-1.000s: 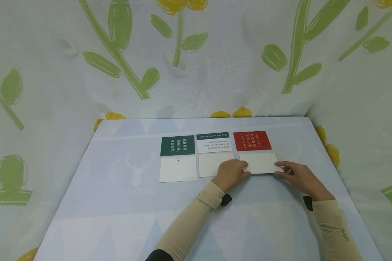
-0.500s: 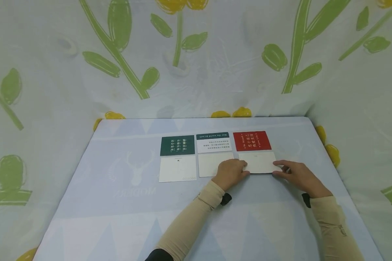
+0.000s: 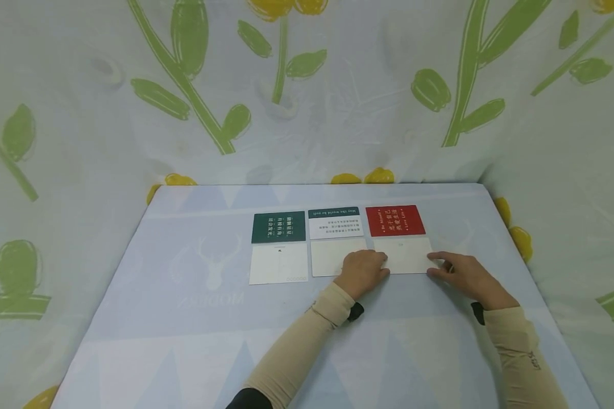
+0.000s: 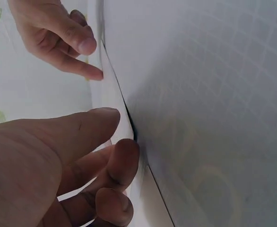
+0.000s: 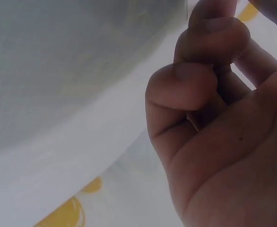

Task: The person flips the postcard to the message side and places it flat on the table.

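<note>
White card (image 3: 406, 257) lies flat, just nearside of the red card (image 3: 395, 220), left hand (image 3: 362, 272) and right hand (image 3: 469, 277) half-open, fingertips at its side edges, neither clamped; probably squaring-up, so next calls for a drag-free release.

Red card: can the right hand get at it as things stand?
Likely yes. The red card lies uncovered just beyond the rightmost white card, with the right hand at that white card's right edge. The left hand, at its left side, seems out of the way.
</note>
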The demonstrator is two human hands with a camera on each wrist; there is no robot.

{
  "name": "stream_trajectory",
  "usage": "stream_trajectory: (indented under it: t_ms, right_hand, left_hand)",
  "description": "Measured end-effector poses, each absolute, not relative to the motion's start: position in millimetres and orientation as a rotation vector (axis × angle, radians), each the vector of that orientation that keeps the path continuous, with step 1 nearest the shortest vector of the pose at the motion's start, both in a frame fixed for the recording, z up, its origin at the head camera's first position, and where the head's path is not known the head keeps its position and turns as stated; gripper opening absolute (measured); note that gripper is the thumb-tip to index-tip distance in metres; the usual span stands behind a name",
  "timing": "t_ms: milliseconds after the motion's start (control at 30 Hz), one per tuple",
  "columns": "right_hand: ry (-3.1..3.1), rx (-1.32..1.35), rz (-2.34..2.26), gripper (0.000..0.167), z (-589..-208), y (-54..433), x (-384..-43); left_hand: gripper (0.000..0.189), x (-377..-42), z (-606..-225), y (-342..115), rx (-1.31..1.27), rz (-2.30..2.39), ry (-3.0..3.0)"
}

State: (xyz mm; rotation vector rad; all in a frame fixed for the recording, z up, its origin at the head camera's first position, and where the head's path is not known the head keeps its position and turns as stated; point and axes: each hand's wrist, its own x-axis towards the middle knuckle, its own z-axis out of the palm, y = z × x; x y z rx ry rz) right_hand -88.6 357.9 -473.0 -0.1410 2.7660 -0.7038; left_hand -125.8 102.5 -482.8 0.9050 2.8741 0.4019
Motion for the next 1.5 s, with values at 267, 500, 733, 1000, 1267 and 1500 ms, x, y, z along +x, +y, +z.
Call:
stream_trajectory:
  t_ms: [267, 500, 733, 1000, 1267, 1500]
  right_hand:
    - [2.759, -0.114, -0.714, 0.051, -474.2, 357.2, -86.9]
    - [2.836, -0.152, -0.774, 0.046, -475.0, 358.8, -85.5]
    - [2.924, -0.123, -0.852, 0.049, -471.9, 358.6, -77.6]
    - [3.107, -0.190, -0.878, 0.048, -466.4, 348.4, -77.1]
    - [3.117, -0.315, -0.975, 0.053, -470.7, 319.5, -91.0]
    - [3.065, -0.357, -0.960, 0.058, -465.7, 288.9, -99.9]
  left_hand:
    - [0.025, -127.1, -483.8, 99.4, 0.917, 0.445, 2.879]
    - [0.031, -134.1, -477.3, 85.1, 0.843, 0.573, 2.894]
    - [0.030, -134.2, -478.3, 67.4, 0.813, 0.620, 2.901]
    - [0.031, -133.6, -471.6, 36.4, 0.780, 0.704, 2.906]
    - [0.031, -133.5, -472.7, -25.7, 0.643, 0.677, 3.029]
    - [0.031, -140.4, -473.0, -67.4, 0.641, 0.613, 3.131]
